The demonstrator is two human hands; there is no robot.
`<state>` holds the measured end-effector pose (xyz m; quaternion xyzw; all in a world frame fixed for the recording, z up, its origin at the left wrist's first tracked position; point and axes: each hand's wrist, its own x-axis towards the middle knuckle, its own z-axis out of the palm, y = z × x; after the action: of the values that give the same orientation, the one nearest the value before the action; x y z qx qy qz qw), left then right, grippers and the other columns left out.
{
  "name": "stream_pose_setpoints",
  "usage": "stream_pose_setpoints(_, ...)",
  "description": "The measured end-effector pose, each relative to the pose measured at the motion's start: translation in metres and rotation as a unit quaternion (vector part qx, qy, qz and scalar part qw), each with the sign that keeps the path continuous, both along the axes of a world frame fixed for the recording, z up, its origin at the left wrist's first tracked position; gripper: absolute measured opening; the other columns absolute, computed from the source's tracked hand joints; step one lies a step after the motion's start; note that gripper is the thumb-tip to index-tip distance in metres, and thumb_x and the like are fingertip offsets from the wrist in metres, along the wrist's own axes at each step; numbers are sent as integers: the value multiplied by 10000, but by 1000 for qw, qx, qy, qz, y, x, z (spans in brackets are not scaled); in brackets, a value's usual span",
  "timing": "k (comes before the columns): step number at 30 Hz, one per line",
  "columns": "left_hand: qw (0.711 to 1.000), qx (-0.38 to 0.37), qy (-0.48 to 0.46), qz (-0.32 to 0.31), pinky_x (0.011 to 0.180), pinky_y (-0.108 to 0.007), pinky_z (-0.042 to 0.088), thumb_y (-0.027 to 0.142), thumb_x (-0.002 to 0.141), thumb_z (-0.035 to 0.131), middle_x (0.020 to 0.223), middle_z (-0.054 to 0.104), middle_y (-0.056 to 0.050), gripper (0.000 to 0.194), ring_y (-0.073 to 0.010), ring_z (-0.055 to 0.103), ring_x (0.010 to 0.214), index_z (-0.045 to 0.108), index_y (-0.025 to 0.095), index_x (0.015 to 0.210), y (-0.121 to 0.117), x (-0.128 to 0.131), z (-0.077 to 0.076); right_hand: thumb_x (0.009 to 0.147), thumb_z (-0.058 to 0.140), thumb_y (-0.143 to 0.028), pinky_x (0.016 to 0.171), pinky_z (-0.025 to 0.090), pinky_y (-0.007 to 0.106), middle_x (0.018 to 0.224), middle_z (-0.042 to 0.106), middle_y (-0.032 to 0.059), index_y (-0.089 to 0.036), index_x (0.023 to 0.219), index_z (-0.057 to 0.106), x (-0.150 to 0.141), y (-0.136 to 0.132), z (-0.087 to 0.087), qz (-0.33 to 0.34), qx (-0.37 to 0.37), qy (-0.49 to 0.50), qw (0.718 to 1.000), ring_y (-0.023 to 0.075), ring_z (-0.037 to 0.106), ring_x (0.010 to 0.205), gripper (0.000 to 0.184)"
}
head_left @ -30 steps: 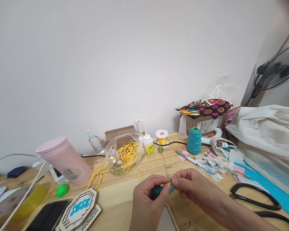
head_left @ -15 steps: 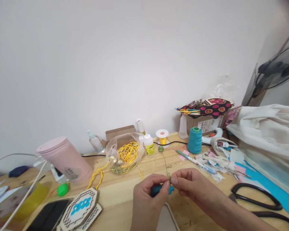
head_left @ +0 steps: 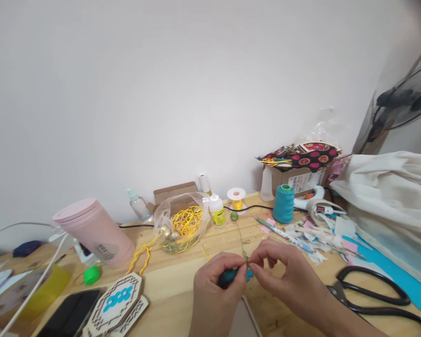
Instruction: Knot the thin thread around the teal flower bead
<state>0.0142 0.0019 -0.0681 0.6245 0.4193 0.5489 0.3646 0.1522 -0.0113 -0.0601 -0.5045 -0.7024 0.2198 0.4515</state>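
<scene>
My left hand (head_left: 217, 290) is closed around a small teal piece (head_left: 228, 277) low in the middle of the view. My right hand (head_left: 286, 276) pinches an olive-green cord (head_left: 243, 243) right at the teal piece, fingertip to fingertip with my left hand. The cord runs back over the wooden table (head_left: 182, 276) to a small green bead (head_left: 234, 216).
Left: a pink tumbler (head_left: 94, 233), a black phone (head_left: 70, 316), a carved wooden ornament (head_left: 117, 302) and a green cap (head_left: 89, 275). Behind: a bag of yellow wire (head_left: 184, 223), glue bottle (head_left: 217, 211), teal thread cone (head_left: 284, 203). Right: black scissors (head_left: 372, 297), paper scraps (head_left: 315, 236), cream cloth (head_left: 389, 196).
My right hand's fingers have shifted and lifted a little on the cord. My left hand stays around the teal piece. The view has barely moved.
</scene>
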Motion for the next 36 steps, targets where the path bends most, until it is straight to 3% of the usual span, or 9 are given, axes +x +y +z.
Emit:
stream_pose_setpoints(6, 1000, 4, 22, -16, 561, -159, 431, 152, 632, 619, 609, 637, 21, 60, -97, 562, 578, 645, 195, 600, 1, -2, -1, 698, 513, -130, 529, 354, 233, 556, 545, -28, -181, 590, 547, 2, 3, -4, -5, 25, -15, 1000, 117, 466, 557, 124)
stream_pose_setpoints(15, 998, -48, 25, -25, 561, -169, 428, 186, 631, 620, 621, 643, 17, 44, -108, 565, 601, 656, 203, 611, -1, -3, 3, 711, 526, -136, 509, 347, 216, 556, 546, -36, -183, 599, 566, 4, 4, -3, 8, -3, -12, 1000, 106, 468, 550, 128)
stream_pose_setpoints(23, 998, -60, 19, -10, 538, -166, 421, 195, 612, 629, 611, 632, 16, 23, -105, 551, 582, 649, 195, 599, -2, -1, 2, 700, 529, -130, 541, 355, 228, 557, 566, -25, -176, 579, 576, 3, 3, -2, 5, 14, -24, 1000, 113, 489, 562, 138)
stream_pose_setpoints(29, 990, -138, 6, -8, 526, -174, 418, 217, 590, 642, 579, 633, 5, 46, -113, 544, 567, 662, 176, 590, 0, -1, 2, 720, 522, -148, 490, 341, 216, 546, 550, -31, -186, 583, 578, 4, 2, 1, -11, -27, -10, 1000, 111, 460, 536, 152)
stream_pose_setpoints(32, 982, -186, -7, -25, 536, -180, 426, 240, 591, 662, 597, 656, -7, 77, -118, 548, 576, 674, 171, 620, 3, -4, 1, 727, 524, -149, 496, 346, 222, 555, 549, -33, -191, 601, 581, 5, 3, 1, -7, 0, -12, 1000, 112, 470, 546, 145)
stream_pose_setpoints(36, 971, -234, -40, -38, 548, -187, 435, 254, 585, 685, 605, 676, -22, 103, -119, 560, 572, 682, 162, 629, 7, -7, -2, 726, 518, -108, 594, 385, 254, 605, 581, -26, -192, 656, 587, 5, 4, 0, 29, 87, -26, 995, 115, 516, 595, 129)
